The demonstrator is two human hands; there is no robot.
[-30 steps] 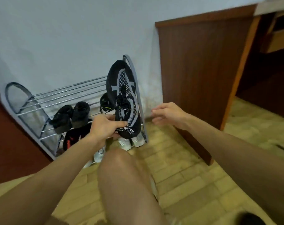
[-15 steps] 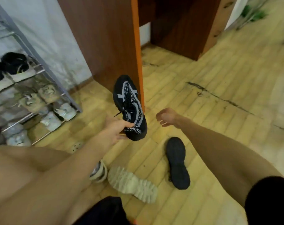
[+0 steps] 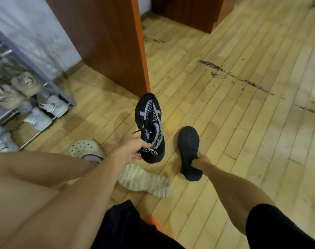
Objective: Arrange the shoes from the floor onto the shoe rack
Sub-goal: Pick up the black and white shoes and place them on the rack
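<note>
My left hand [image 3: 130, 150] grips a black and grey laced shoe [image 3: 150, 123] by its heel, toe pointing away, held above the wooden floor. To its right lies the matching black shoe [image 3: 188, 148], sole up. My right hand [image 3: 200, 161] closes on that shoe's heel end, its fingers partly hidden behind it. The metal shoe rack [image 3: 32, 65] stands at the left edge against the wall, with beige and white shoes on its shelves.
A beige perforated clog [image 3: 85, 149] lies near my left forearm and a second beige clog [image 3: 145, 180] lies sole up below the held shoe. A brown wooden cabinet panel [image 3: 106, 38] stands right of the rack. My bare knee fills the lower left.
My view swung from the rack down to the floor on the right. The left hand carried the shoe along. The right hand reached down and closed on the sole-up black shoe.
</note>
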